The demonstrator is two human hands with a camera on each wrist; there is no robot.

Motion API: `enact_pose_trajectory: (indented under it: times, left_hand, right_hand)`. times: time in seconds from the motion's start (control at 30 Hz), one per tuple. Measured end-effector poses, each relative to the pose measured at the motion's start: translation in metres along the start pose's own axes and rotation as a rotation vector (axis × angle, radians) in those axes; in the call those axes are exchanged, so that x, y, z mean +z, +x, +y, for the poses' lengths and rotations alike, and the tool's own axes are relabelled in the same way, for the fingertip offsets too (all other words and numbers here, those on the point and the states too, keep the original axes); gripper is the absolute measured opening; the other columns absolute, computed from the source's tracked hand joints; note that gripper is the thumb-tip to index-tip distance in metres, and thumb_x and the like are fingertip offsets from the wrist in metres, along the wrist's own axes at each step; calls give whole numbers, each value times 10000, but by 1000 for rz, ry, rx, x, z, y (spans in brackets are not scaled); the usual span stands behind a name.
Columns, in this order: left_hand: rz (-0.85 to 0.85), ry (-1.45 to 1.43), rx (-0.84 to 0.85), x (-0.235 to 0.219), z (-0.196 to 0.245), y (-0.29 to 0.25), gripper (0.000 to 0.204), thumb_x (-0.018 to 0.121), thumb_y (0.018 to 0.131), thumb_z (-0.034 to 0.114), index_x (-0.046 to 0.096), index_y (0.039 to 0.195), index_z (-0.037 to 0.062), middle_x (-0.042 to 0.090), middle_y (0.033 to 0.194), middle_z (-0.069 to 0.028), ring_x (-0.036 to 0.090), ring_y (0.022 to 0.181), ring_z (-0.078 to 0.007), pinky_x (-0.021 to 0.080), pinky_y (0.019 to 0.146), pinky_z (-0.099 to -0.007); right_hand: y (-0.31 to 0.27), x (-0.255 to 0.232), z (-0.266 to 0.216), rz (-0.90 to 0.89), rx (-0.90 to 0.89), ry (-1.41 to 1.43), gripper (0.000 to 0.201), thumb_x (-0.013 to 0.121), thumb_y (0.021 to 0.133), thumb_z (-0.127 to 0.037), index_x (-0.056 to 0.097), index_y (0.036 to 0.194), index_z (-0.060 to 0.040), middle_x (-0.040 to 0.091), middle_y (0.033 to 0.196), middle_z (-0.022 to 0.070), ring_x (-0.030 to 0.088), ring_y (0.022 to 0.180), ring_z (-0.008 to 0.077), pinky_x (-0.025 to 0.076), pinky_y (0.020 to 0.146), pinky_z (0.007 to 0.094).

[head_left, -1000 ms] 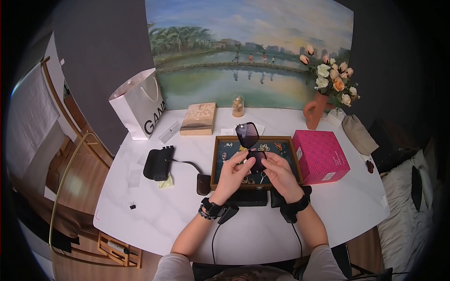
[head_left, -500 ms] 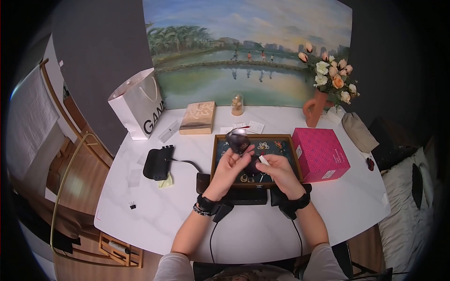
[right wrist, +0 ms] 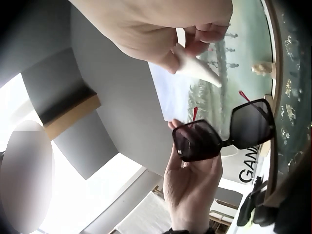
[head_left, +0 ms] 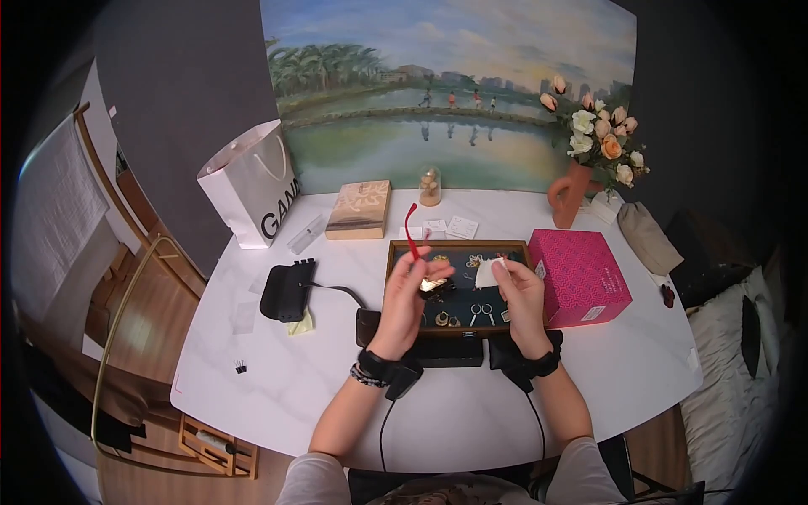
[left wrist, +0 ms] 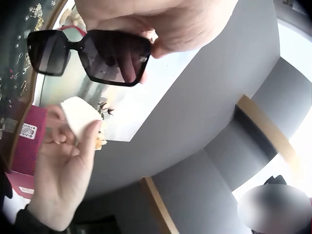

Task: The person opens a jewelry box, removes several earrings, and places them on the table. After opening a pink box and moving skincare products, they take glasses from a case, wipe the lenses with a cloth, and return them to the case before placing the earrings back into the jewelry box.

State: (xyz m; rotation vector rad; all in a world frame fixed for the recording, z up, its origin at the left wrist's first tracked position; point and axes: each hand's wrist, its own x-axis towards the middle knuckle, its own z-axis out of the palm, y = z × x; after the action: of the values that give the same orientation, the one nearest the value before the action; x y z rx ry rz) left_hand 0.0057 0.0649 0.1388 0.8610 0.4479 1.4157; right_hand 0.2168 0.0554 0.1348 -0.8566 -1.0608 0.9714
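My left hand holds a pair of sunglasses by one side, with large dark squarish lenses and red temple tips. One red temple points up past the fingers in the head view. In the right wrist view the sunglasses face that camera, with left fingers behind one lens. To the right, apart from them, my right hand pinches a small white cloth between thumb and fingers. Both hands are above a wood-framed jewelry tray holding earrings and other small pieces.
A pink box stands right of the tray. Left lie a black case and a strap ending in a dark pouch. Behind are a wooden-looking box, a glass dome, a paper bag and a flower vase.
Both hands were together at the lenses. They have since parted, the right hand moving right with the white cloth. The left hand has turned the sunglasses, swinging a red temple upward.
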Motion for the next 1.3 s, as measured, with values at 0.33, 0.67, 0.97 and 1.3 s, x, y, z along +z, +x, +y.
enact_pose_trajectory:
  times: [0.33,0.67,0.97,1.3]
  left_hand:
    - [-131,143,-61,15,-27,-10,338,526,1118,259,540,1412,94,630,1401,-102,608,1274,-176,454,1108,-358]
    - [-97,204,-73,12,-29,-9,380,525,1120,266,586,1432,58,666,1313,-83,624,1203,-129,492,1038,-307]
    - [-159,365,-35,9,-27,-8,403,534,1117,254,584,1448,30,684,1278,-73,630,1159,-107,498,991,-272]
    - [-32,690,207,-11,-55,0,248,604,1078,222,626,1208,13,683,1088,-25,636,1066,-128,469,967,-264]
  right_hand:
    - [-21,23,-1,-191,-545,-477,145,732,952,-36,757,1065,52,747,1073,121,727,940,188,563,831,289]
    - [-21,22,11,-229,-240,-304,169,709,968,-71,727,1083,52,759,1027,118,725,949,187,551,855,313]
    - [-8,10,9,-370,-349,-551,171,762,934,-145,752,1034,-7,758,999,98,681,893,178,483,923,355]
    - [-9,9,15,-244,200,90,213,648,1051,-188,714,1143,-8,722,1084,4,635,1003,64,467,924,242]
